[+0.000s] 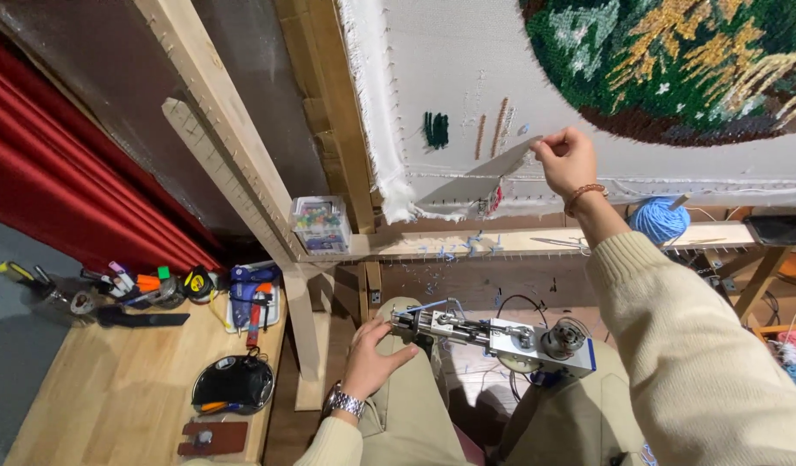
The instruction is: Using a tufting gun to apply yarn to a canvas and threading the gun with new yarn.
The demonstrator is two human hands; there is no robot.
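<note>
A person sits before a rug-tufting frame, seen from their own head. The right hand (pixel 564 158) pinches the loose corner of a flap (pixel 480 179) of grey backing cloth (pixel 467 52) and lifts it off the lower edge of the frame. The left hand (pixel 372 358) rests half-curled on the nose of a tufting gun (pixel 502 336) lying across the lap — touching it, not gripping.

Judging by the cloth, the round tufted design (pixel 674 60) in greens, gold and brown looks largely filled; a few short test strips (pixel 467 131) of yarn sit below it, and plain cloth surrounds everything.

The design runs out of view at the top and right. A blue yarn ball (pixel 657 220) is partly hidden behind the right wrist. Small tools on the wooden worktop (pixel 113 388) at left are hard to tell apart.
</note>
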